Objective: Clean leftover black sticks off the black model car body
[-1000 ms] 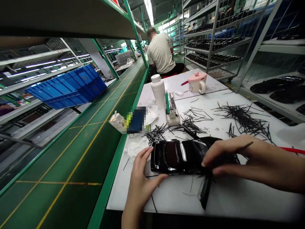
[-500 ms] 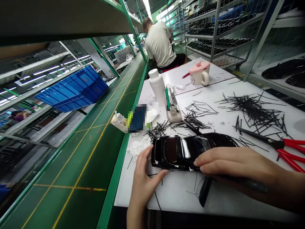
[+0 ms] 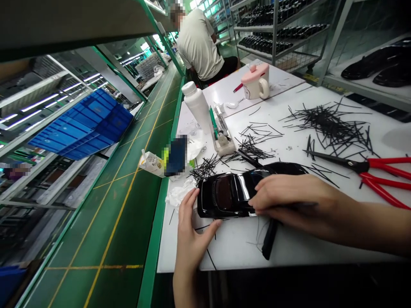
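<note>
A glossy black model car lies on the white table, with one door swung out on its far side and one on its near side. My left hand curls round the car's left end, fingers at the end and thumb by the near edge. Across the car's right part lies my right hand, its fingers pinched at the near side by the roof. A slim dark tool shows along that hand; its tip is hidden, so its kind is unclear. The car's right end is partly covered.
Red-handled nippers lie at right near a heap of black strips. Behind the car are a tool holder, white bottle, lidded mug and phone. A green conveyor runs left; a person sits ahead.
The view has shifted, moving most tabletop things left and up in the picture. My right hand stays at the car's near side, with its wrist turned a little. My left hand keeps its place.
</note>
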`<action>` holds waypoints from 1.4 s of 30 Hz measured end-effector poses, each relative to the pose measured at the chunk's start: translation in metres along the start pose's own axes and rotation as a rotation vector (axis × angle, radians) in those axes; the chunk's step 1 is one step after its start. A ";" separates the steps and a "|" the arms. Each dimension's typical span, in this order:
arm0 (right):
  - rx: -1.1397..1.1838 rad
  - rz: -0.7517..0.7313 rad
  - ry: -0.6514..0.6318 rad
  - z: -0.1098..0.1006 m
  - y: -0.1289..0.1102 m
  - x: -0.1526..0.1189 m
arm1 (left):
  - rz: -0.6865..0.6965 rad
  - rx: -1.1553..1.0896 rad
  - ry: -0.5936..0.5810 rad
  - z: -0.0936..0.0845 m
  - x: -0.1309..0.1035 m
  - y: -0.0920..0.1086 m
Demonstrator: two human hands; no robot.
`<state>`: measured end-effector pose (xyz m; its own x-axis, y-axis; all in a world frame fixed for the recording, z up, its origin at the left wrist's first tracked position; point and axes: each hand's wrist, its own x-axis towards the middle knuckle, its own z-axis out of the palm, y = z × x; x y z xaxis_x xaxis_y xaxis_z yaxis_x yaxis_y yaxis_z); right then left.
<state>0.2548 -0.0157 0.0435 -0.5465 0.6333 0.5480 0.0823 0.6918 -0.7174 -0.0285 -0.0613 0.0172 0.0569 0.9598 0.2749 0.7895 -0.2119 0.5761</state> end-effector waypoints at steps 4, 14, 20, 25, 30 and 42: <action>0.064 0.161 -0.001 -0.006 -0.001 0.005 | 0.057 -0.016 0.033 -0.002 0.002 0.001; 0.160 0.358 0.052 -0.026 -0.011 0.010 | 0.425 0.048 0.352 0.032 0.000 0.048; 0.098 0.379 0.067 -0.030 -0.017 0.007 | 0.406 0.255 0.355 0.051 0.000 0.068; 0.134 0.389 0.067 -0.030 -0.018 0.004 | 0.334 0.334 0.396 0.058 0.001 0.077; 0.195 0.364 0.083 -0.029 -0.019 0.004 | 0.309 0.347 0.414 0.060 -0.002 0.081; 0.163 0.327 0.146 -0.033 -0.020 0.004 | 0.345 0.326 0.439 0.063 -0.009 0.081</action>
<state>0.2785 -0.0160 0.0744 -0.3879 0.8621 0.3261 0.0928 0.3885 -0.9168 0.0739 -0.0753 0.0129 0.1397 0.6674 0.7315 0.9196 -0.3614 0.1541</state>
